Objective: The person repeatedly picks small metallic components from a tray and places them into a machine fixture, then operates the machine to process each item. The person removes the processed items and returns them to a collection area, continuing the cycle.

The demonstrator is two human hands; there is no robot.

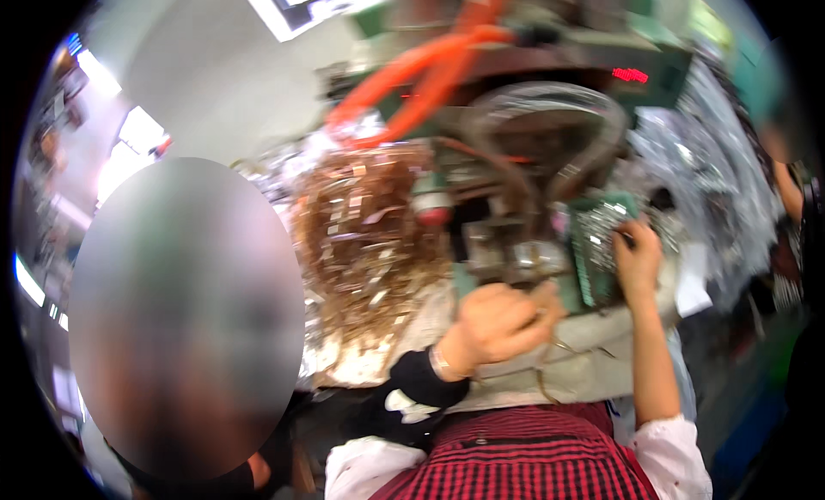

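My left hand [501, 325] is curled in front of the machine's working area, close to a small shiny metal block [540, 258]. Its thumb and fingertips come together, but blur hides what they hold, if anything. At the right, my right hand [638, 258] reaches over a green tray [586, 281] of small silvery metal pieces [600, 228]. Its fingers are bent and pressed together at the edge of the pieces. Whatever is between them is too small and smeared to name.
A green machine [670, 66] stands ahead, with an orange hose [404, 75] and a clear tube [550, 92]. Copper-coloured shiny strips [365, 225] heap up left of a red button [434, 216]. Clear plastic bags [713, 173] lie right. Another person [185, 328] is close on the left.
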